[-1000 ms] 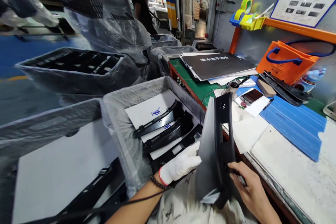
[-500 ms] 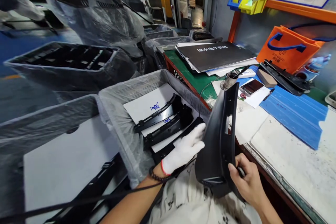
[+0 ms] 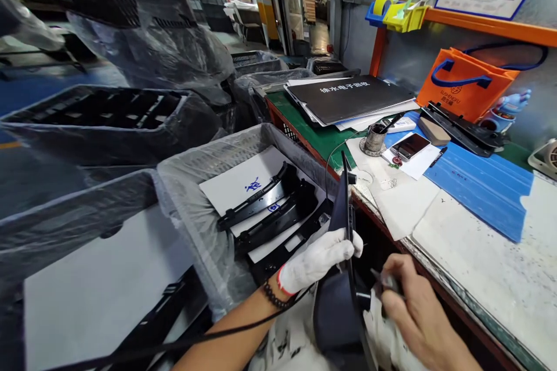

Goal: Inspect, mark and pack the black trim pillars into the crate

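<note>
My left hand, in a white glove, grips a long black plastic trim part that stands edge-on in front of me at the table's front edge. My bare right hand is closed around a small dark tool pressed against the lower right side of the part. A bin lined with plastic film sits just left of my left hand and holds three similar black parts on white sheets.
The worktable on the right carries a blue mat, a phone, a small metal cup, black folders and an orange bag. More film-wrapped crates stand to the left.
The black part has turned from showing its broad face to edge-on and has dropped lower. My left hand moved onto its edge, and my right hand shifted to its lower right side.
</note>
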Tool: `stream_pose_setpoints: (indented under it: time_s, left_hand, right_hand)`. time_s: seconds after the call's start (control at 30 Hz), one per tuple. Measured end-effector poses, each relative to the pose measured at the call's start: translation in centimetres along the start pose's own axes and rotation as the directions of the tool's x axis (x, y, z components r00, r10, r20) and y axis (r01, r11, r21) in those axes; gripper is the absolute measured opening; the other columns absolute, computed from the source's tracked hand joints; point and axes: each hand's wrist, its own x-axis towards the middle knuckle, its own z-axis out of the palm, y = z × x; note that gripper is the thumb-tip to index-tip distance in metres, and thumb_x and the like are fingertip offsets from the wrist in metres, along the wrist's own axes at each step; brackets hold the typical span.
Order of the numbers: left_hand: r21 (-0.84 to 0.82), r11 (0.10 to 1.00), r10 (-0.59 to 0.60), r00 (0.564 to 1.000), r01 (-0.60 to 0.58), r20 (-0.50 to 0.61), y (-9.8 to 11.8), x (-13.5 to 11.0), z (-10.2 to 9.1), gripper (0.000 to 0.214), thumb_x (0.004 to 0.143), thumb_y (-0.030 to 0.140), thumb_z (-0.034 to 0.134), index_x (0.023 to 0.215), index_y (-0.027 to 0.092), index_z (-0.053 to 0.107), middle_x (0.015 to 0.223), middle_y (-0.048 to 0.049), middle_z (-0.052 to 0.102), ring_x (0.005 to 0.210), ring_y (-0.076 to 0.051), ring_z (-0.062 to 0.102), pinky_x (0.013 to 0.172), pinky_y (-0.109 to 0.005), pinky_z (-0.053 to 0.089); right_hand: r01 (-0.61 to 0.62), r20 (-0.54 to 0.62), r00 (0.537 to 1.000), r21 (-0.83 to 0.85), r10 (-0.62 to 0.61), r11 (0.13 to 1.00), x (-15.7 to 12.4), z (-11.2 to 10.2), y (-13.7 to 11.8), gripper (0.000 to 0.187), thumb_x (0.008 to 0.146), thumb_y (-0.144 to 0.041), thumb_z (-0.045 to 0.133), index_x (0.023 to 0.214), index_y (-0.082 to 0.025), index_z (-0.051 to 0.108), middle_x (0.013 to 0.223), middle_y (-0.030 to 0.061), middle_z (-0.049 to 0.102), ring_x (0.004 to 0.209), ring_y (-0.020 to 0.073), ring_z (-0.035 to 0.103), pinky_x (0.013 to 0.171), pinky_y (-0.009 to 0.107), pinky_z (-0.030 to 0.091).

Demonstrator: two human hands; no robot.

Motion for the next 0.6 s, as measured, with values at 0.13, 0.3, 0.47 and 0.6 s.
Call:
stream_pose_setpoints:
  time_s: [0.13,0.3,0.47,0.6]
  left_hand:
    - [-0.01,0.998,-0.065,0.993,0.066,0.098,0.5,-0.7,0.8,0.053,0.077,0.068,0.054,0.08,0.015,0.058,0.074,-0.0017,0.051,0.069,-0.015,0.041,0.066,-0.028,0.034]
    - [-0.084,0.992,-0.08,0.987,0.092,0.14,0.9,-1.0,2.1,0.056,0.072,0.071,0.059,0.077,0.016,0.053,0.071,0.0011,0.044,0.064,-0.012,0.037,0.06,-0.025,0.033]
    - [-0.083,0.994,-0.051,0.984,0.066,0.17,0.8,-1.1,2.4,0.054,0.075,0.069,0.058,0.077,0.015,0.053,0.072,0.0007,0.045,0.065,-0.012,0.038,0.062,-0.025,0.034]
    - [-0.068,0.994,-0.073,0.982,0.086,0.174,0.5,-1.1,2.4,0.056,0.074,0.071,0.058,0.079,0.015,0.054,0.074,0.0002,0.046,0.066,-0.012,0.039,0.062,-0.026,0.035]
  right_hand:
    - [0.088,0.019,0.996,-0.124,-0.087,0.988,0.9,-2.0,1.8,0.018,0.106,-0.033,0.028,0.1,-0.024,0.042,0.071,-0.0044,0.048,0.057,0.014,0.049,0.053,0.023,0.037]
    - [0.189,0.064,0.982,-0.325,-0.178,0.927,2.0,-1.7,3.1,0.031,0.108,-0.031,0.023,0.093,-0.021,0.048,0.074,-0.0002,0.051,0.059,0.0143,0.052,0.052,0.024,0.034]
    - [0.202,0.026,0.975,-0.507,-0.22,0.838,2.7,-1.1,3.3,0.044,0.108,-0.035,0.019,0.071,-0.022,0.039,0.058,-0.0048,0.041,0.042,0.0117,0.042,0.043,0.026,0.024]
    - [0.197,0.008,0.973,-0.56,-0.232,0.805,2.8,-0.9,3.3,0.048,0.109,-0.036,0.018,0.069,-0.021,0.039,0.056,-0.0052,0.04,0.039,0.011,0.041,0.042,0.026,0.022]
